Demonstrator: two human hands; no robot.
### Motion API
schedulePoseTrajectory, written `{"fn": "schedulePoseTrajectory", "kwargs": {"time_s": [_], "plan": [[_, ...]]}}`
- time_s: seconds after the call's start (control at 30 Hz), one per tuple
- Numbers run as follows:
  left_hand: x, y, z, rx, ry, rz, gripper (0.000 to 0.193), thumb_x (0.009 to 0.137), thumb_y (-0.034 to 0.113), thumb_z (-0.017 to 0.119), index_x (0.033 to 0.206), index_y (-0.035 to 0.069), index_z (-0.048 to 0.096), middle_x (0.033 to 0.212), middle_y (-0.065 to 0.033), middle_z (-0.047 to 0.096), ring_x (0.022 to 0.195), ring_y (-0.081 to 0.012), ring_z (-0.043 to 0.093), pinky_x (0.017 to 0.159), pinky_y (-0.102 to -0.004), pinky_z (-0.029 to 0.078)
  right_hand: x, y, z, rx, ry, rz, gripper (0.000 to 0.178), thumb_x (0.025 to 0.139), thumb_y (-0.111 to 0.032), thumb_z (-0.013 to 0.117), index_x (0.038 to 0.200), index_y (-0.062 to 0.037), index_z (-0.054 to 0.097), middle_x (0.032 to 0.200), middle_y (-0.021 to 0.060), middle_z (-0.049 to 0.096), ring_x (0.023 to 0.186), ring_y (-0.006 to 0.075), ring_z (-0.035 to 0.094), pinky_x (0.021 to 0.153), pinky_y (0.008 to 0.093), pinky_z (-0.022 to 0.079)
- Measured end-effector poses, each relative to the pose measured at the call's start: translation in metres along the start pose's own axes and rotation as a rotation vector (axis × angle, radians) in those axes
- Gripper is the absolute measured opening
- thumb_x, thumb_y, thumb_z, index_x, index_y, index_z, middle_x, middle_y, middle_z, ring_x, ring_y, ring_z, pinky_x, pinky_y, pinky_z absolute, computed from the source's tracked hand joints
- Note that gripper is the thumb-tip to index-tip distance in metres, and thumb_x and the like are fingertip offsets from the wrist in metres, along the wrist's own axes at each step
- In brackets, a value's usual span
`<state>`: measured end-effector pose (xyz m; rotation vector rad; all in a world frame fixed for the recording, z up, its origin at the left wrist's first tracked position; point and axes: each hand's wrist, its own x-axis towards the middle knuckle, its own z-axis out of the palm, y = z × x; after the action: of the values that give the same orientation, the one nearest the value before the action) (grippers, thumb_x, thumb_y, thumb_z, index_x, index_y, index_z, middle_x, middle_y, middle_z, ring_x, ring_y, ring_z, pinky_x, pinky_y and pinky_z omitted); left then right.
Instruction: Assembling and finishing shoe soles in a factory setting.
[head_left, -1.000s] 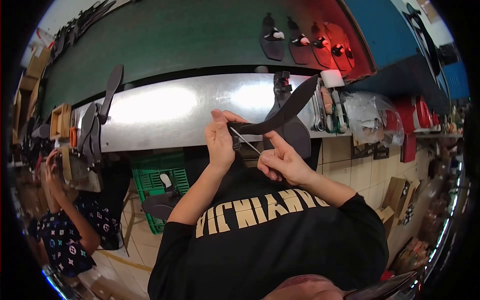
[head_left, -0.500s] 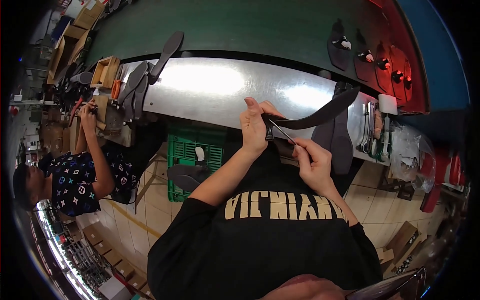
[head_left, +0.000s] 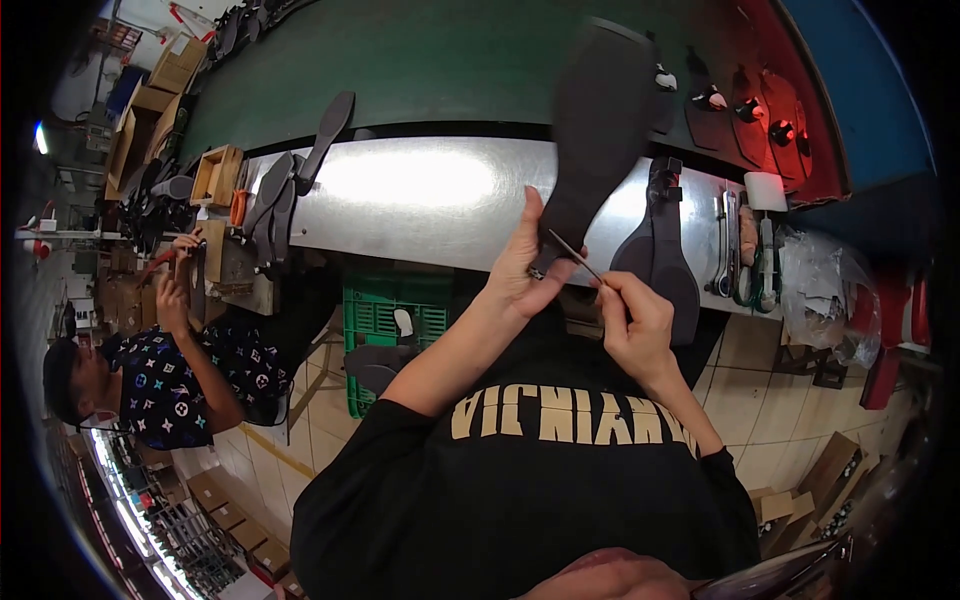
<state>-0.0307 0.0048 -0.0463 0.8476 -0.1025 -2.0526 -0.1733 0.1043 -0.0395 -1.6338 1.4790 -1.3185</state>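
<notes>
My left hand (head_left: 522,270) grips a dark, flat shoe sole (head_left: 600,125) by its narrow end, thumb up along one side. The broad end points away from me, raised over the metal bench, its flat face turned toward me. Pinched in my right hand (head_left: 640,322) is a thin dark metal rod (head_left: 577,254) with a pointed look. Its tip meets the sole near my left fingers; whether it goes in, I cannot tell. A small shiny piece (head_left: 537,271) shows under my left palm. More dark soles (head_left: 672,270) lie at the bench's right end.
The metal bench (head_left: 400,215) borders a green belt (head_left: 450,60), where soles (head_left: 750,115) stand under red light. Hand tools (head_left: 745,245) and a plastic bag (head_left: 828,290) are at right. A green crate (head_left: 365,318) stands below. Another person (head_left: 180,370) works at left beside piled soles (head_left: 275,200).
The sole has swung from lying sideways to the right to pointing upward, its flat face now showing. The rod stays in my right hand near the sole. The whole view has shifted slightly.
</notes>
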Motion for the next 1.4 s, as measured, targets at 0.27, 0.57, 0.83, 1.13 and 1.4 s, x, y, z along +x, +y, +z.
{"fn": "schedulePoseTrajectory", "kwargs": {"time_s": [0.27, 0.57, 0.83, 1.13, 1.4], "plan": [[0.008, 0.0, -0.01, -0.022, -0.066, -0.069, 0.048, 0.092, 0.058, 0.058, 0.095, 0.011, 0.062, 0.08, -0.0038, 0.062, 0.074, -0.0197, 0.062, 0.075, -0.0372, 0.054, 0.002, 0.005, 0.012, -0.167, 0.06, -0.06, 0.004, 0.09, 0.003, 0.059, 0.092, 0.0021, 0.061, 0.078, 0.015, 0.063, 0.064, 0.0284, 0.063, 0.057, 0.0315, 0.048], [-0.005, 0.004, -0.023, -0.076, -0.041, 0.123, 0.055, 0.095, 0.063, 0.048, 0.09, 0.009, 0.057, 0.077, -0.0048, 0.06, 0.068, -0.0223, 0.06, 0.065, -0.0356, 0.053, -0.025, -0.02, 0.034, -0.007, -0.15, -0.237, 0.009, 0.084, 0.001, 0.064, 0.093, -0.0035, 0.062, 0.078, 0.0135, 0.062, 0.067, 0.0323, 0.064, 0.059, 0.0363, 0.051], [-0.009, 0.16, -0.119, 0.216, 0.333, 0.521, 0.076, 0.092, 0.073, 0.041, 0.108, 0.0, 0.059, 0.097, -0.0126, 0.064, 0.086, -0.0267, 0.064, 0.08, -0.0433, 0.056, -0.018, -0.004, 0.005, 0.03, -0.084, 0.105, 0.012, 0.096, -0.005, 0.055, 0.089, 0.001, 0.063, 0.067, 0.0032, 0.057, 0.059, 0.0058, 0.049, 0.054, 0.0229, 0.04], [-0.103, 0.184, -0.266, 1.345, 0.769, 1.126, 0.036, 0.088, 0.026, 0.074, 0.113, 0.001, 0.069, 0.098, -0.0066, 0.064, 0.082, -0.0117, 0.057, 0.075, -0.0244, 0.048, -0.012, 0.034, 0.01, 0.048, -0.086, 0.21, 0.013, 0.098, -0.005, 0.054, 0.093, 0.0026, 0.063, 0.069, -0.0019, 0.051, 0.064, 0.004, 0.044, 0.056, 0.0199, 0.035], [-0.171, 0.087, -0.385, 2.545, 0.437, -0.184, 0.118, 0.057, 0.021, 0.089, 0.154, 0.02, 0.022, 0.159, -0.0135, 0.026, 0.148, -0.0385, 0.017, 0.114, -0.0563, 0.029, -0.005, 0.032, 0.034, 0.074, -0.195, 0.233, 0.013, 0.098, -0.005, 0.054, 0.093, 0.0028, 0.064, 0.069, -0.0019, 0.051, 0.063, 0.0042, 0.044, 0.056, 0.0201, 0.035]]}}
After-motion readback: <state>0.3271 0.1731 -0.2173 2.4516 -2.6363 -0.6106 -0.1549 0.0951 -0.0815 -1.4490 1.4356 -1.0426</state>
